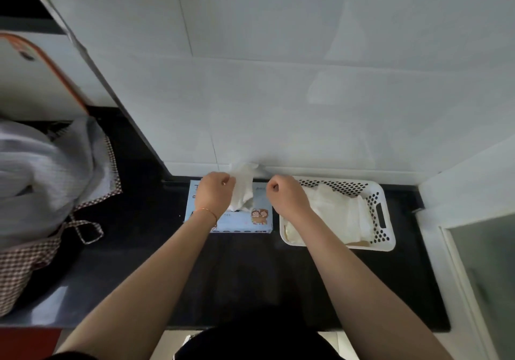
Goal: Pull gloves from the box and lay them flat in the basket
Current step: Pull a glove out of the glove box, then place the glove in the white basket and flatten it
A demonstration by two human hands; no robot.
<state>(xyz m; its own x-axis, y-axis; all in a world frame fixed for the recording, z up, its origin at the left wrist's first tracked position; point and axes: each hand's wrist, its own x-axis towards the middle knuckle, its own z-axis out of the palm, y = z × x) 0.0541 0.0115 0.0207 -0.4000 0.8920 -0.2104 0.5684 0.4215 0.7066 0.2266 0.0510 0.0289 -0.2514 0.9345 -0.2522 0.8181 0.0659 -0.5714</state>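
A light blue glove box (pixel 245 221) with cartoon figures lies on the black counter by the wall. A thin translucent white glove (pixel 243 188) rises out of its slot. My left hand (pixel 213 193) is above the box and pinches the glove near its top edge. My right hand (pixel 284 195) hovers between box and basket with fingers curled; whether it holds part of the glove I cannot tell. The white perforated basket (pixel 380 214) stands just right of the box and holds several flattened gloves (pixel 340 211).
The black counter (pixel 245 281) runs to a white tiled wall behind. At the left sits a bundle of grey and checked cloth (pixel 47 181) with a strap. A white cabinet edge (pixel 473 220) borders the right side.
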